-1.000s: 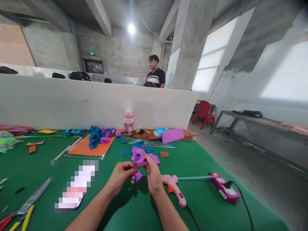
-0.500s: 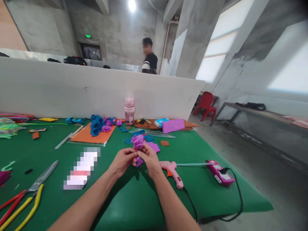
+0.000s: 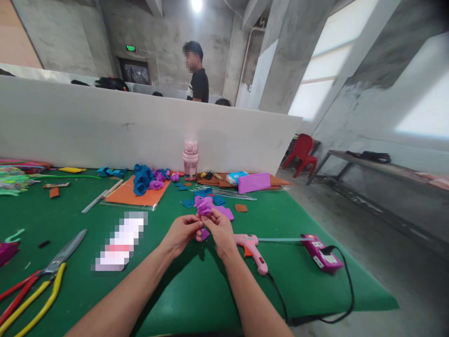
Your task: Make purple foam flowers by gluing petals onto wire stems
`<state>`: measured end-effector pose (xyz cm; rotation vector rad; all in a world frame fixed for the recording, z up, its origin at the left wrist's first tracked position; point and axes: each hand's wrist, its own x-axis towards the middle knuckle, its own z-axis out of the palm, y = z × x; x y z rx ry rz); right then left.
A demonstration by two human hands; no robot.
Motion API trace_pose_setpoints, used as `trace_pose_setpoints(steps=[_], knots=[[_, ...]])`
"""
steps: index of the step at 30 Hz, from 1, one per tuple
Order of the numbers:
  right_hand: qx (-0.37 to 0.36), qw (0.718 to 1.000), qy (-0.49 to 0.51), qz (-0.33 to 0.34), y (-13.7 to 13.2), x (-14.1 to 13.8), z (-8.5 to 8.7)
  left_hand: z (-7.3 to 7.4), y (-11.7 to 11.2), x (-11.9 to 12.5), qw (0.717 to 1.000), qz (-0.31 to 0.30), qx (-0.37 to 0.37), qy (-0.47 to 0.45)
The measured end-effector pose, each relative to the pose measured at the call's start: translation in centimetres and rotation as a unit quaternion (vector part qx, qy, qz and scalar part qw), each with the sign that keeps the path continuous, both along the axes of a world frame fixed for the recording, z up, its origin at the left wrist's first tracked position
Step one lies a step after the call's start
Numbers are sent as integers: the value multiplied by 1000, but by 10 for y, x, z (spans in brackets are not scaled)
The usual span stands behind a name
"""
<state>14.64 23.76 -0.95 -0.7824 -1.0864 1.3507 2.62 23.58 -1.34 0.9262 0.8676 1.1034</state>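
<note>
A purple paper flower (image 3: pixel 203 205) is held upright above the table between my two hands. My left hand (image 3: pixel 183 232) pinches it low at its base. From the other side my right hand (image 3: pixel 220 230) grips it, thumb and fingers closed at the lower petals. The stem end is mostly hidden by the fingers. Loose purple petals (image 3: pixel 227 213) lie just behind my right hand, with blue petals (image 3: pixel 219 201) beyond them. Close to the right wrist rests a pink glue gun (image 3: pixel 253 252) with a glue stick in its back.
Scissors (image 3: pixel 58 267) with red and yellow handles lie at left. Blue and purple flowers (image 3: pixel 143 179) sit on an orange sheet (image 3: pixel 136 199). A pink bottle (image 3: pixel 191 161) stands by the white partition (image 3: pixel 87 126). A purple power strip (image 3: pixel 322 255) and its cord are at right.
Both hands stay on the purple flower, with hardly any shift. Behind the partition, a person has moved to the left. The view has tilted slightly.
</note>
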Motion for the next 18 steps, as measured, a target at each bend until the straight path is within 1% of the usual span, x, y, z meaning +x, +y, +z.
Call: trace_pose_setpoints(steps=[3, 6, 9, 13, 18], knots=[[10, 1000, -10, -21, 2, 3, -1, 4, 0, -3, 1000, -9, -1, 23], [11, 999, -4, -37, 3, 5, -1, 9, 2, -10, 999, 18, -1, 29], [-23, 999, 26, -6, 2, 3, -1, 11, 6, -16, 999, 51, 9, -10], [-63, 994, 71, 45, -1, -3, -2, 9, 8, -18, 998, 41, 0, -50], [-82, 989, 116, 52, -3, -4, -1, 12, 6, -17, 997, 46, 5, -64]])
